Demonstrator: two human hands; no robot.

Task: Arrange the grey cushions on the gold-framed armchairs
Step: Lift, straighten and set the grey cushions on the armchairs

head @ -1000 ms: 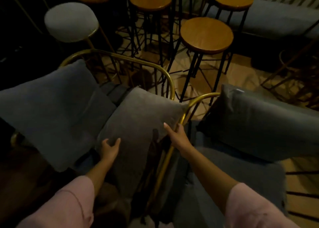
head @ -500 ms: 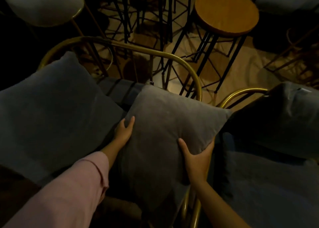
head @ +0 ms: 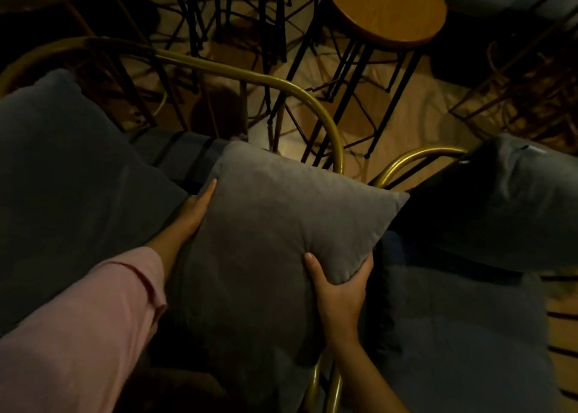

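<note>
Two hands point(head: 339, 290) around grey cushion point(head: 275, 225)

left grip point(head: 194, 209) mostly tucked behind the grey cushion point(head: 281, 225), only the palm edge and one finger showing. fingers point(head: 364, 270) of the right grip point(head: 339, 290) curled out of sight behind its edge. gold frame point(head: 319, 106) covered lower down by cushions. left cushion point(head: 68, 175) cut by the edge. wooden stool point(head: 387, 9) clipped at the top; leg tangle too dark to separate.
</note>
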